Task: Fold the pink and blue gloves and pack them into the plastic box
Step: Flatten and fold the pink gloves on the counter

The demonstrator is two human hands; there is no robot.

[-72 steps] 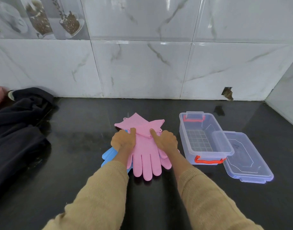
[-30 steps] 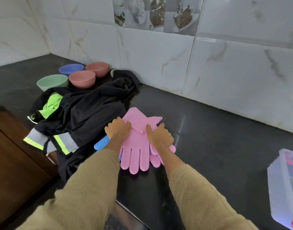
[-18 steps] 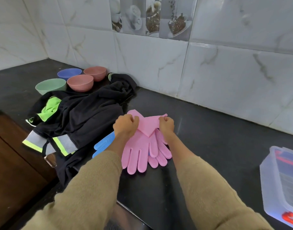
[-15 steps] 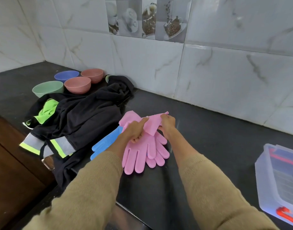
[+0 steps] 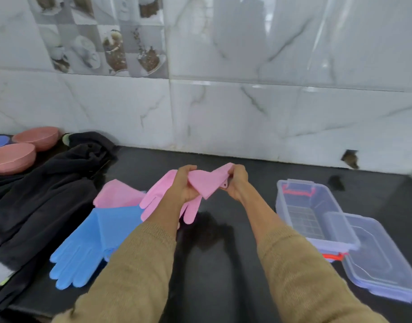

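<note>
Both hands raised above the black countertop (image 5: 214, 264): left hand (image 5: 185, 185) and right hand (image 5: 237, 181) each clenched on one pink glove (image 5: 207, 183), cuff stretched between them, fingers dangling below the left hand. Second pink glove (image 5: 117, 194) and blue gloves (image 5: 95, 236) flat on the counter at 9 o'clock. Open plastic box (image 5: 314, 213) at 3 o'clock, lid (image 5: 382, 262) propped against it.
</note>
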